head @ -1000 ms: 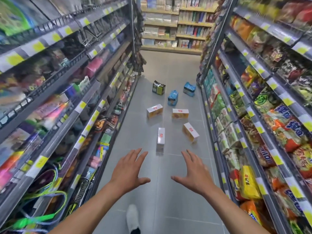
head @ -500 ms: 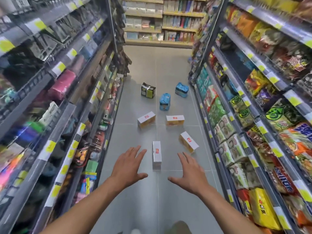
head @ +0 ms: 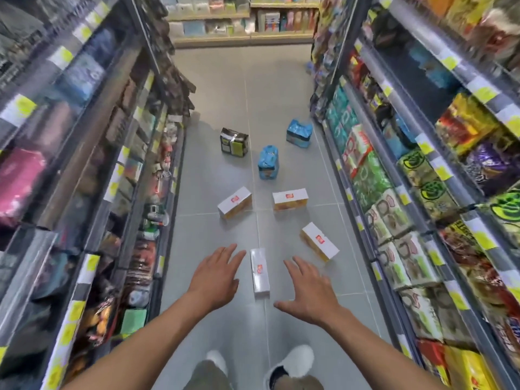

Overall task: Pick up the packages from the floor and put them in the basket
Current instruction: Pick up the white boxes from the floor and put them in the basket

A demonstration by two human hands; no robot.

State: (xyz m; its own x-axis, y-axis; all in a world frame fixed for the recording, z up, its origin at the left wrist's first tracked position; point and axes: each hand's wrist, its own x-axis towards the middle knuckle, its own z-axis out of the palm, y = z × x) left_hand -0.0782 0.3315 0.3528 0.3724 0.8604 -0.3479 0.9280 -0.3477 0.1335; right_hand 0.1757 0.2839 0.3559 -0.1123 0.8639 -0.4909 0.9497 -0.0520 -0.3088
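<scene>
Nearest box point(head: 259, 270): white, flat on the floor point(head: 225, 88), long axis running straight away from the person, lying between left hand point(head: 215, 277) and right hand point(head: 308, 292), both spread and holding nothing, the left seemingly nearer; basket not in view.

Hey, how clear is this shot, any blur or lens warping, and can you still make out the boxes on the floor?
Head view: the left shelves and right shelves smear with motion blur toward the edges; the wide lens bows them outward; the nearest white box and the blue pack are fairly sharp; light is even, with soft shadows on the floor.
</scene>
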